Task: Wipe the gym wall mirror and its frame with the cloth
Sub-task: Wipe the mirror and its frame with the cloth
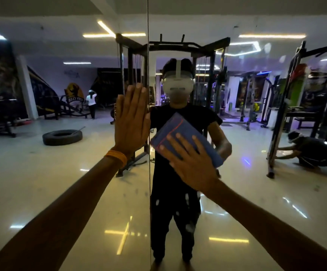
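The right fingers are spread and nearly straight, pressing flat on a folded blue cloth with a thin red line along one edge; nothing is curled round it or pinched. The cloth lies tilted against the glass, its upper corner pointing up and left, and the right hand covers its lower part. The left fingers are straight and held close together, pointing up, with the palm of the left hand laid flat against the glass and holding nothing. An orange wristband sits on the left wrist.

Both hands rest on the wall mirror. A vertical seam between two panes runs between them: the left hand is just left of it, and the cloth is just right of it.

The glass reflects the person in dark clothes wearing a white headset, a black rack behind them, a tyre on the shiny floor, a person in a white top far back, and another person crouched low at the right. A yellow emblem on the far wall carries lettering that is reversed and too small to read with certainty.
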Tool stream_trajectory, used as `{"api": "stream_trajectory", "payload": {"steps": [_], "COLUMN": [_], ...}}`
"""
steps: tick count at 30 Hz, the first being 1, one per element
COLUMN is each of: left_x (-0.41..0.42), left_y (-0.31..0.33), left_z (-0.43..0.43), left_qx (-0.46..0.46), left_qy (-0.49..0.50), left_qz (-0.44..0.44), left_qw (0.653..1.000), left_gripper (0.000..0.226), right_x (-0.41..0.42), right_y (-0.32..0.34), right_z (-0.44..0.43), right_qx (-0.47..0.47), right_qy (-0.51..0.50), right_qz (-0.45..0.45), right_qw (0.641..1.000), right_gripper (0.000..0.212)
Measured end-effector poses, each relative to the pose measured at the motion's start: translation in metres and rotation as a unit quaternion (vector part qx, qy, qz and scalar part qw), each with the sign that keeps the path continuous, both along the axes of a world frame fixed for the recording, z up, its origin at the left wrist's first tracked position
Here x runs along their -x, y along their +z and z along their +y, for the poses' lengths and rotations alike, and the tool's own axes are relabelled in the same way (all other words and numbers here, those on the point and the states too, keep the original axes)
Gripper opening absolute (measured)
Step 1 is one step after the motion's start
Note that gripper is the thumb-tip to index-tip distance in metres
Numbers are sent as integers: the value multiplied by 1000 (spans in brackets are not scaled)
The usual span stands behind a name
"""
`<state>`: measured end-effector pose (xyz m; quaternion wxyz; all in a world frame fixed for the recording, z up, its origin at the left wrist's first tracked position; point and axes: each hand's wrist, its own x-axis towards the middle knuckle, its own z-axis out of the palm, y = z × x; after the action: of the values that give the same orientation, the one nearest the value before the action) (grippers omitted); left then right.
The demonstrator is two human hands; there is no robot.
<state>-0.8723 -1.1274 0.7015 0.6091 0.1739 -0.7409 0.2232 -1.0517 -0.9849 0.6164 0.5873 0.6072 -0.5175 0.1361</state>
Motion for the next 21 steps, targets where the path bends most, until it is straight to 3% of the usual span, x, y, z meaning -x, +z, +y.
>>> {"api": "stream_trajectory", "payload": {"steps": [2, 4, 7, 10, 11, 15, 18, 21], "left_x": [-4, -9, -10, -10, -10, -11, -11, -7], "left_y": [-12, -20, -27, -27, -28, -28, -27, -27], "left_z": [-2, -6, -8, -10, -11, -15, -14, -10], "left_qx": [0, 2, -5, -3, 6, 31, 24, 5], "left_qy": [-2, -1, -19, -24, -14, 5, -9, -30], "left_qz": [-7, -14, -15, -19, -22, -25, -16, 1], "left_qw": [1000, 1000, 1000, 1000, 1000, 999, 1000, 1000], "left_gripper": [64, 63, 62, 61, 61, 62, 62, 62], "right_x": [4, 17, 32, 9, -3, -11, 23, 62], "right_y": [-17, 15, 89, 89, 64, -27, 15, 79], "right_z": [2, 3, 8, 0, -6, -5, 12, 31], "right_qx": [-48, -31, 82, 156, 136, -46, 3, 127], "right_qy": [-11, -1, 5, -1, -1, -4, 1, -34], "right_qz": [57, 61, -59, -181, -170, 24, 5, -95], "right_qw": [997, 998, 995, 971, 976, 999, 1000, 987], "right_gripper": [58, 53, 53, 53, 53, 52, 52, 58]}}
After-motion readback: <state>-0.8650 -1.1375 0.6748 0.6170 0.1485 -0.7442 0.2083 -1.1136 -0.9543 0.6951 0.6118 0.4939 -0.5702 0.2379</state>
